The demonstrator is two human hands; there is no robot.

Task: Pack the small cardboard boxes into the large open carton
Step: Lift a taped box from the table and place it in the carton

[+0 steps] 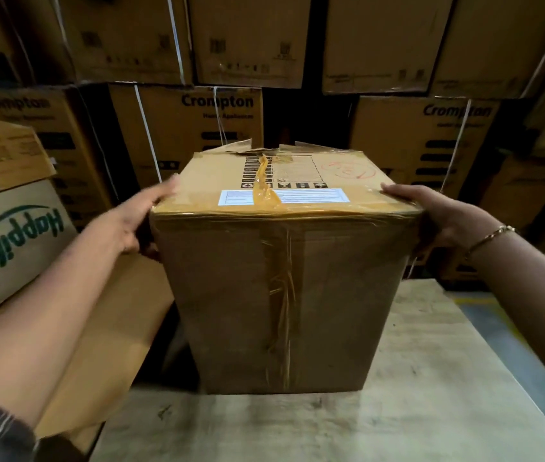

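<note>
Head-camera view: a person braces a tall brown carton between both hands as it stands upright on a pale, scuffed desk, in front of a wall of stacked printed boxes. The left hand presses flat against the carton's upper left side, fingers stretched along the top edge. The right hand, a thin bracelet at its wrist, lies spread over the upper right corner. Neither pinches anything.

The carton's top looks largely closed: yellowish tape runs over a white label, and the cardboard is torn only at the far edge. No small boxes can be picked out for certain; a green-lettered box sits at left. The step in hand appears to be positioning the carton before opening it. Done well, that likely means even pressure from both palms, keeping the carton square and fully on the desk, then lifting the tape from the torn edge without ripping the flaps.
</note>
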